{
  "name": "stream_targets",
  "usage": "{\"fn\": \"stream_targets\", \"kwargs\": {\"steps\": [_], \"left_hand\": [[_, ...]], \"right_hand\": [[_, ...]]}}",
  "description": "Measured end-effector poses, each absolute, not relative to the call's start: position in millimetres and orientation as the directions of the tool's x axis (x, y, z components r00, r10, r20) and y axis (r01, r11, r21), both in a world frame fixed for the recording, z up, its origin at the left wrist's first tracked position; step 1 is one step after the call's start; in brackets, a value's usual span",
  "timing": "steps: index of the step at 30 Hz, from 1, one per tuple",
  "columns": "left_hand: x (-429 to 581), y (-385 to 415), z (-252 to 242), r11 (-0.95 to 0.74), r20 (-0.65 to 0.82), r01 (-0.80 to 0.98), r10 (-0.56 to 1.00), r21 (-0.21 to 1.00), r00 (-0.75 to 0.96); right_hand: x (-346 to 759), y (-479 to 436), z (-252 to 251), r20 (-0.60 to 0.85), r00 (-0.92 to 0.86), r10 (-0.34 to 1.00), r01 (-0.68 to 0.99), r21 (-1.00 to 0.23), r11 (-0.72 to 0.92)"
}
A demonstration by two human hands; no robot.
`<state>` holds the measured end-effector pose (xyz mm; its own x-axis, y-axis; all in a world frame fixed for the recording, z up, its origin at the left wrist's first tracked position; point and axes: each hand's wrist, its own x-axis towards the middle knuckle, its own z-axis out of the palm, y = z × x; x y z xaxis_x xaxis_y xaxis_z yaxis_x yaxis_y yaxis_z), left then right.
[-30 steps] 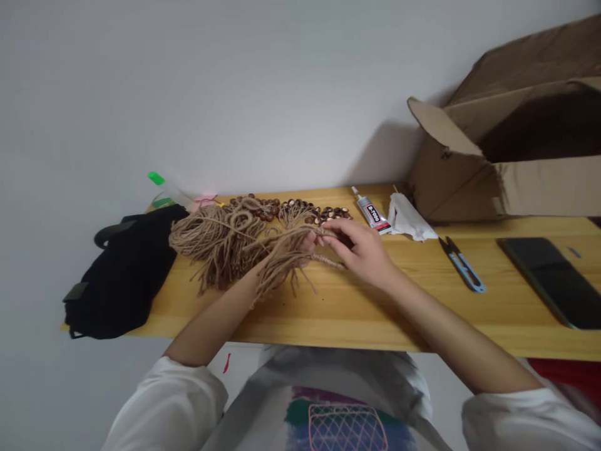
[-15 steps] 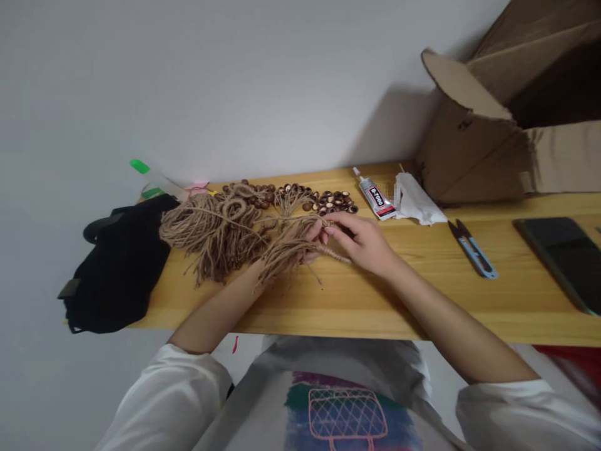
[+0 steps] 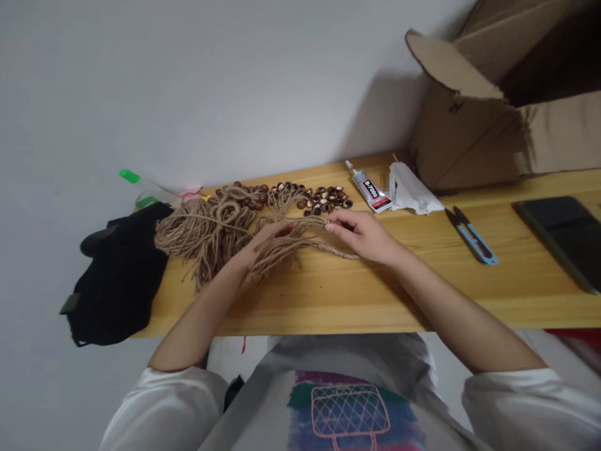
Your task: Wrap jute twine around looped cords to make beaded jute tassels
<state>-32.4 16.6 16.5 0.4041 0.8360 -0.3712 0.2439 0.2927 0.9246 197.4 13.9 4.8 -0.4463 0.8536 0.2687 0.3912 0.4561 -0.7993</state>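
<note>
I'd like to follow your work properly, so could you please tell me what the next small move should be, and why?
Probably the left hand should gather the loose strands into a neater bundle: they splay across that hand and wrist, while the fingers of the right hand appear to pinch the twine farther right.

Dim, greyish light, soft shadow on wall [image 3: 211, 81] beside cardboard box [image 3: 462, 147], mild overall softness, wide-angle stretch toward edges
</note>
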Motion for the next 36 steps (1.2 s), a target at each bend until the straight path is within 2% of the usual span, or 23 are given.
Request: {"fn": "stream_targets", "kwargs": {"steps": [1,2,5,7,8,11,14,17,20,22,24,26,28,30,33,36], "left_hand": [[-39,16,24,0.243,-0.330,0.258,0.863,0.935,0.382],[-45,14,31,0.129,-0.251,0.348,0.909,0.929,0.333],[-50,7,48,-0.083,0.002,0.590,0.990,0.803,0.138],[-43,-1,56,-0.181,0.166,0.672,0.982,0.718,0.087],[-36,-5,59,-0.255,0.252,0.691,0.962,0.677,0.108],[-14,-17,66,-0.457,0.354,0.688,0.886,0.564,0.298],[2,-23,69,-0.547,0.427,0.637,0.833,0.544,0.350],[10,-26,65,-0.571,0.379,0.611,0.821,0.548,0.426],[18,-29,55,-0.562,0.232,0.676,0.822,0.477,0.520],[24,-30,46,-0.499,0.158,0.772,0.864,0.395,0.478],[29,-28,35,-0.424,0.129,0.820,0.904,0.384,0.407],[31,-24,25,-0.360,0.099,0.782,0.927,0.509,0.362],[31,-19,17,-0.267,0.060,0.673,0.947,0.690,0.315],[31,-14,12,-0.172,0.021,0.547,0.962,0.819,0.271],[29,-9,10,-0.115,-0.009,0.466,0.967,0.877,0.255],[28,-6,10,-0.173,0.036,0.530,0.965,0.830,0.259]], "right_hand": [[198,14,5,0.268,-0.453,0.850,0.406,-0.787,0.464],[198,14,5,0.266,-0.456,0.849,0.427,-0.771,0.472],[196,13,6,0.242,-0.463,0.853,0.529,-0.697,0.485],[195,11,7,0.210,-0.469,0.858,0.594,-0.644,0.482],[194,10,8,0.192,-0.472,0.861,0.619,-0.622,0.479],[193,9,10,0.144,-0.475,0.868,0.672,-0.577,0.464],[193,8,11,0.108,-0.477,0.872,0.707,-0.543,0.453],[194,8,12,0.098,-0.471,0.876,0.719,-0.533,0.446],[194,6,13,0.093,-0.459,0.883,0.717,-0.548,0.431],[194,6,14,0.093,-0.458,0.884,0.710,-0.561,0.426],[194,5,15,0.099,-0.457,0.884,0.707,-0.563,0.428],[194,4,15,0.115,-0.454,0.884,0.702,-0.565,0.434],[194,4,15,0.139,-0.452,0.881,0.684,-0.581,0.442],[194,3,15,0.158,-0.449,0.880,0.658,-0.608,0.444],[193,3,14,0.166,-0.441,0.882,0.629,-0.644,0.436],[193,4,13,0.178,-0.432,0.884,0.609,-0.665,0.432]]}}
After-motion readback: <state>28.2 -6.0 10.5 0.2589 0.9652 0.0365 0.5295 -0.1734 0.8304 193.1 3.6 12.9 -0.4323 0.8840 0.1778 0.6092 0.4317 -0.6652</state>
